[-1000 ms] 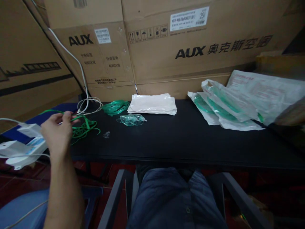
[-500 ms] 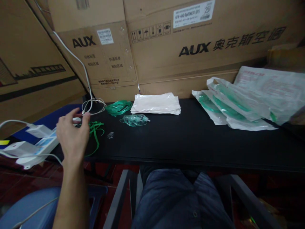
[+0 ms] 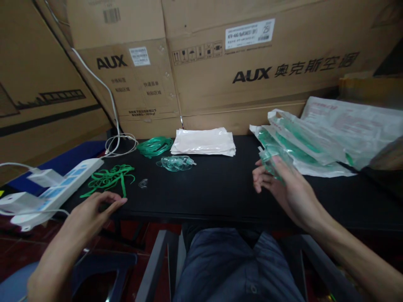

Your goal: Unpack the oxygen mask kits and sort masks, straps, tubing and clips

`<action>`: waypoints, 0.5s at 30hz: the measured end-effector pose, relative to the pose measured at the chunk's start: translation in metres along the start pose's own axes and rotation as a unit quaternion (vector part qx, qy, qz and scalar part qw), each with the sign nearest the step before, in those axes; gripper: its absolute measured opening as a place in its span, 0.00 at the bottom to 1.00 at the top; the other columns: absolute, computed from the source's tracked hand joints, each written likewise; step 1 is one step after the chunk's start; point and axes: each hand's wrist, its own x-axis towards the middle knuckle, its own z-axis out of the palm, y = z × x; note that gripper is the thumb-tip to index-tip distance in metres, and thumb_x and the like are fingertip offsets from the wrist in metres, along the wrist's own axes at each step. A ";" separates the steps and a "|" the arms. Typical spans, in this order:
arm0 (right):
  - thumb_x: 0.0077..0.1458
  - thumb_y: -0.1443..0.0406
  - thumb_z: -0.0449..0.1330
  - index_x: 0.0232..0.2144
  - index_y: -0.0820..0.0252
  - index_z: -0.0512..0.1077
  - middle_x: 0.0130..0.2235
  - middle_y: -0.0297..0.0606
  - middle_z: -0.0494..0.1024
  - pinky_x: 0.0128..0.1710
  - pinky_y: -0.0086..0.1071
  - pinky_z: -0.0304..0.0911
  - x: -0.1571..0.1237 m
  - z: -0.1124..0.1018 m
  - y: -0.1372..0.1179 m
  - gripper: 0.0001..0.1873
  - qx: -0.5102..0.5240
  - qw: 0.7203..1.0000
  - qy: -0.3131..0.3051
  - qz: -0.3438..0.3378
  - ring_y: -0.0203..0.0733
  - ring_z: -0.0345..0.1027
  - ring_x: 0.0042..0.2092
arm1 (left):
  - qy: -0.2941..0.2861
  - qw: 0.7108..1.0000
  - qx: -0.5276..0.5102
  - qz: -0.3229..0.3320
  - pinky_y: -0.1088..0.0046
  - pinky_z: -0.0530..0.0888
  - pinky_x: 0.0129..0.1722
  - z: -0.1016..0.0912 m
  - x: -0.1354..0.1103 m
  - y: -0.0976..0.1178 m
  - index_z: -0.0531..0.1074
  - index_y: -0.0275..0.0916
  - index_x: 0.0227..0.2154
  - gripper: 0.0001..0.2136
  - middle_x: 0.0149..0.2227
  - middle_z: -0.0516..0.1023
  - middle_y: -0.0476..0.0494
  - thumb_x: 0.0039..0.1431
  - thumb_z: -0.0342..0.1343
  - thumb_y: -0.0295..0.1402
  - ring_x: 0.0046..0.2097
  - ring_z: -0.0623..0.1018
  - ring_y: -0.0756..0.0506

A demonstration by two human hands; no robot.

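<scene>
My left hand is at the near left edge of the black table, thumb and finger pinched on the end of a green strap. That strap runs into a tangled pile of green straps. My right hand holds a clear, greenish oxygen mask above the table, its connector pointing left. Several similar masks lie nested together in the middle. Behind them sits a coil of green tubing. A small clear piece rests to the right of the straps.
A stack of white packets lies at the back. Packaged green tubing is at the right. A white power strip with plugs and cables lies left. Large cardboard boxes stand behind the table.
My left hand has moved down from near the white cable to the strap end, uncovering the strap pile. My right hand has come into view from the right with a mask.
</scene>
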 end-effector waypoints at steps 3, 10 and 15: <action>0.59 0.46 0.62 0.38 0.58 0.72 0.29 0.37 0.76 0.26 0.32 0.64 0.006 0.003 0.016 0.22 -0.008 0.998 -0.041 0.050 0.39 0.68 0.26 | 0.045 0.999 -0.010 -0.026 0.65 0.71 0.38 -0.008 0.007 0.010 0.76 0.53 0.29 0.11 0.30 0.81 0.55 0.53 0.57 0.51 0.37 0.81 0.36; 0.62 0.47 0.61 0.32 0.60 0.71 0.31 0.36 0.75 0.28 0.31 0.63 0.009 -0.001 0.025 0.22 -0.071 0.992 -0.096 0.044 0.35 0.67 0.27 | 0.302 0.941 -0.122 -0.096 0.72 0.69 0.35 -0.030 0.032 0.047 0.75 0.42 0.43 0.14 0.41 0.83 0.45 0.60 0.55 0.44 0.42 0.80 0.40; 0.59 0.52 0.66 0.44 0.61 0.73 0.32 0.35 0.76 0.27 0.30 0.63 0.011 -0.005 0.027 0.20 -0.054 0.989 -0.109 0.086 0.35 0.69 0.26 | 0.161 0.985 0.036 -0.056 0.73 0.64 0.32 -0.013 0.041 0.022 0.79 0.41 0.41 0.16 0.35 0.80 0.43 0.61 0.55 0.47 0.41 0.77 0.37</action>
